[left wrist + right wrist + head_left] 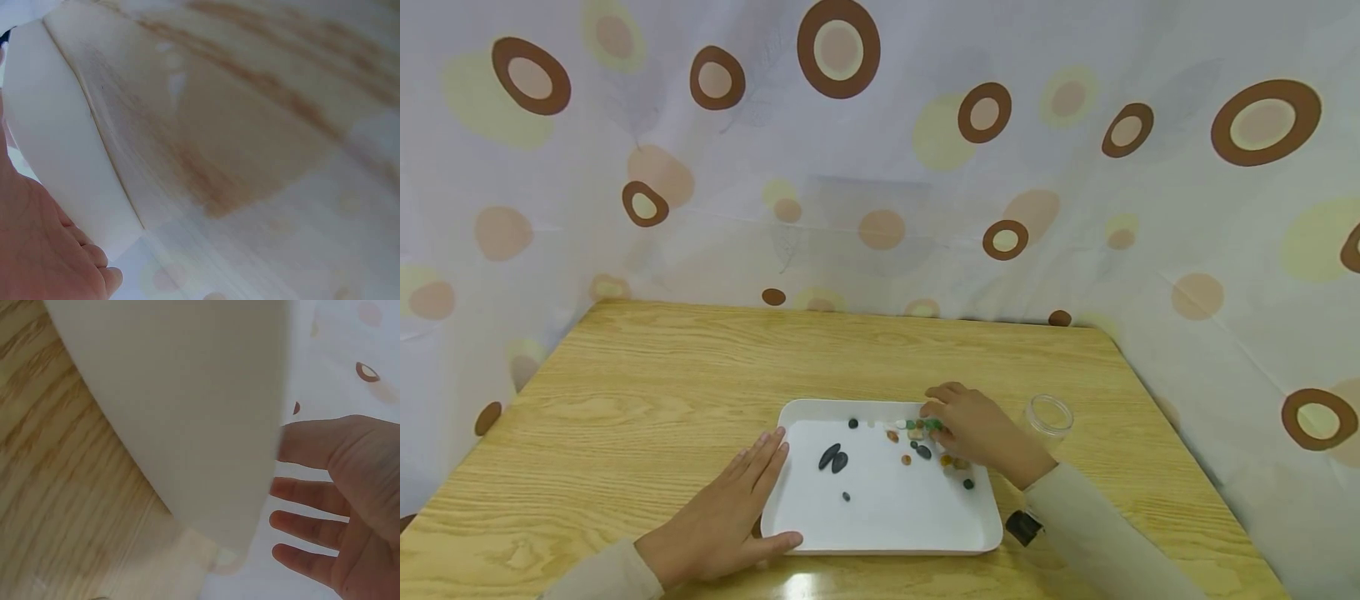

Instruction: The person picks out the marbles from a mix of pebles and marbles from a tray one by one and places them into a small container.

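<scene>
A shallow white tray (pixel 887 525) lies on the table with small stones scattered in it. My left hand (pixel 730 508) rests along its left rim, fingers straight and thumb at the front corner; in the left wrist view, that hand (pixel 50 244) lies against the tray's outer wall. Over the back right corner, my right hand (pixel 973 425) reaches down, its thumb and fingers apart around green stones (pixel 934 425). In the right wrist view, the tray wall (pixel 187 412) hides the tips of the right hand (pixel 356 506). Dark oval stones (pixel 839 462) sit left of centre.
An uncapped clear round jar (pixel 1049 417) stands right of the tray. A small black object (pixel 1023 527) is by the right forearm. Orange stones (pixel 906 460) and a dark green stone (pixel 968 483) lie in the tray's right half. Patterned cloth (pixel 880 200) hangs around the wooden table (pixel 700 367).
</scene>
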